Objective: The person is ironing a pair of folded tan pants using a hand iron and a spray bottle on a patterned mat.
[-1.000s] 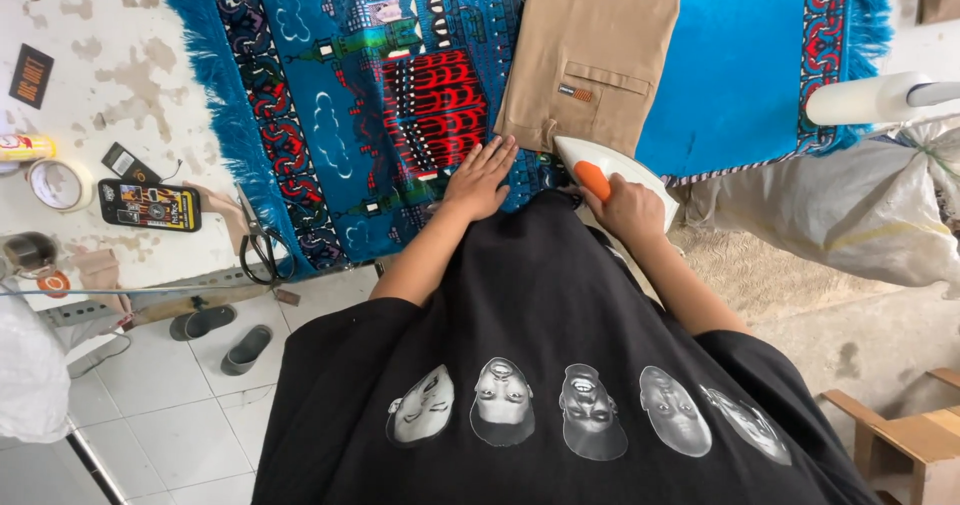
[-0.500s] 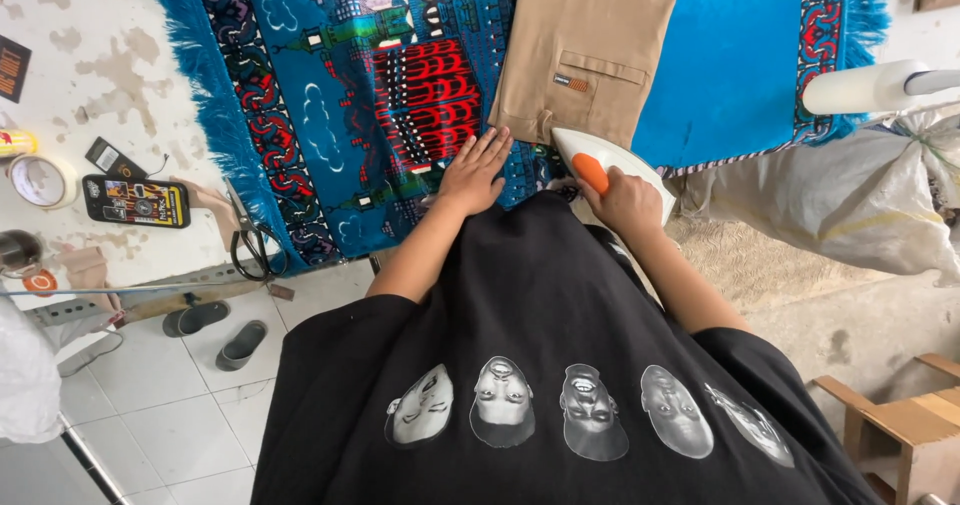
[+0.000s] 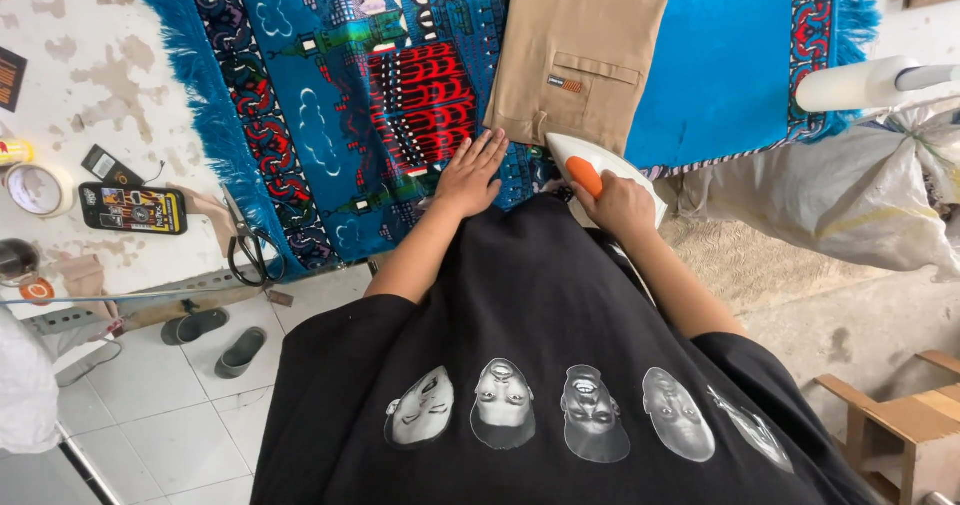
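- At the near edge of the blue rug [image 3: 700, 75], my right hand [image 3: 618, 205] grips closed around the white iron [image 3: 600, 165].
- My left hand [image 3: 470, 175] lies open, flat beside the khaki trousers [image 3: 585, 45], holding nothing.
- I judge slow, even strokes work best.

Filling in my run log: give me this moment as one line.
left hand: flat on blue rug beside tan trousers | right hand: gripping white iron at trouser edge | scissors on table
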